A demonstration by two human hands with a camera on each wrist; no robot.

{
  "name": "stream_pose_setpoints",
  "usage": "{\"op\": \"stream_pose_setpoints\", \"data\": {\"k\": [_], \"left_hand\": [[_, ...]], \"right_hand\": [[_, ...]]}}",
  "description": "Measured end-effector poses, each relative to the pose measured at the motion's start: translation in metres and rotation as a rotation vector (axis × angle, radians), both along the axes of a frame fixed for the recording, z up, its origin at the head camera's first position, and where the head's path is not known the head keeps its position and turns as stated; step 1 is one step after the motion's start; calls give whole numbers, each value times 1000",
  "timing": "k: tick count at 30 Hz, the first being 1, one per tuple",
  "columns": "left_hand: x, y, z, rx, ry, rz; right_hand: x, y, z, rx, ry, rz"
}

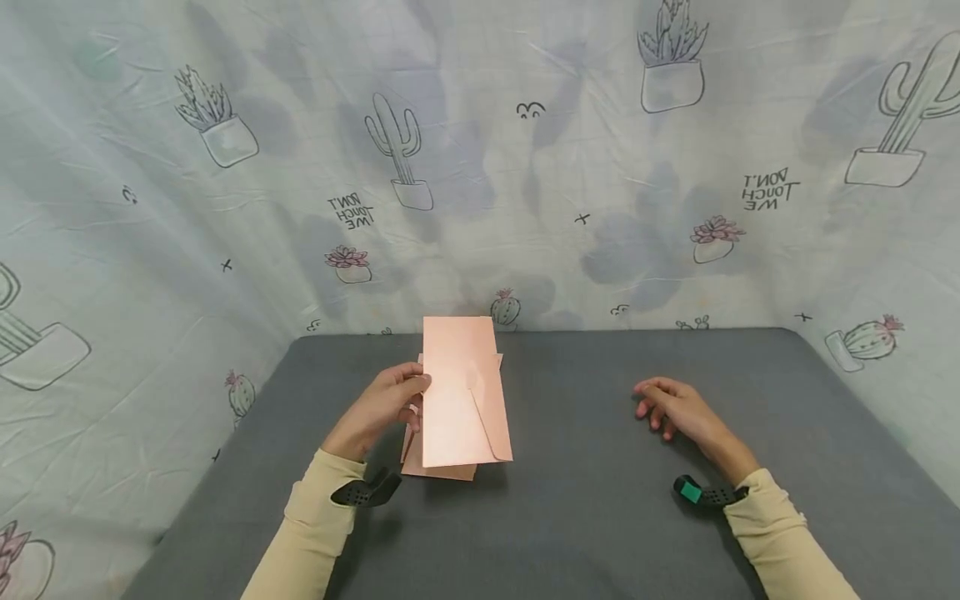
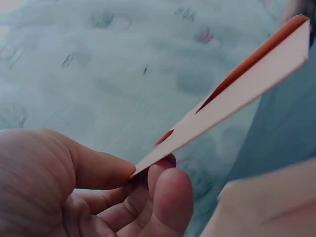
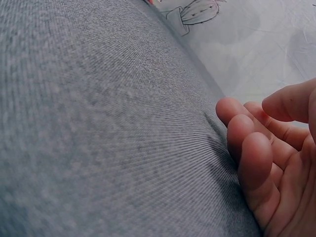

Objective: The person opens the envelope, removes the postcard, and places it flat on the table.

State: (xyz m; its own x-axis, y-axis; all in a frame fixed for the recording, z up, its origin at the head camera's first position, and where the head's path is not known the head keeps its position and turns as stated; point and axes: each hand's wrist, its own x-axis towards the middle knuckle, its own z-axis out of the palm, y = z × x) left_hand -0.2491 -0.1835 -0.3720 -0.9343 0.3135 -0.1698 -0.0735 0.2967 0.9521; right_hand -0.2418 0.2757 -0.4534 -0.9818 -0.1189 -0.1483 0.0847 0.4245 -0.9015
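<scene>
Pink envelope (image 1: 459, 387) pinched by its left edge.
Left of centre, it is clamped between thumb and fingers of the left hand (image 1: 384, 407), over more pink paper (image 1: 444, 472) on the grey table (image 1: 570, 508); farther right, the right hand's (image 1: 684, 413) fingers are loosely bent, slightly apart.

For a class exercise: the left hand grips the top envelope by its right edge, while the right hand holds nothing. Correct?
No: the head view shows the left hand gripping the top envelope by its left edge; the right hand holds nothing.
</scene>
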Motion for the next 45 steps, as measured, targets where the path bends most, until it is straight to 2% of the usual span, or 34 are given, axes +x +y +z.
{"op": "stream_pose_setpoints", "data": {"k": [6, 11, 17, 21, 31, 45], "left_hand": [[9, 29, -7, 73, -49, -95], [14, 44, -18, 120, -100, -170], [23, 64, -35, 131, -180, -287], [31, 78, -46, 121, -227, -329], [39, 91, -62, 103, -249, -339], [43, 96, -64, 51, -264, -356]], "right_hand": [[1, 0, 1, 1, -1, 0], [0, -1, 2, 7, -1, 0], [0, 0, 2, 16, 9, 3], [-1, 0, 2, 22, 16, -2], [-1, -1, 0, 10, 12, 2], [0, -2, 2, 9, 20, -8]]}}
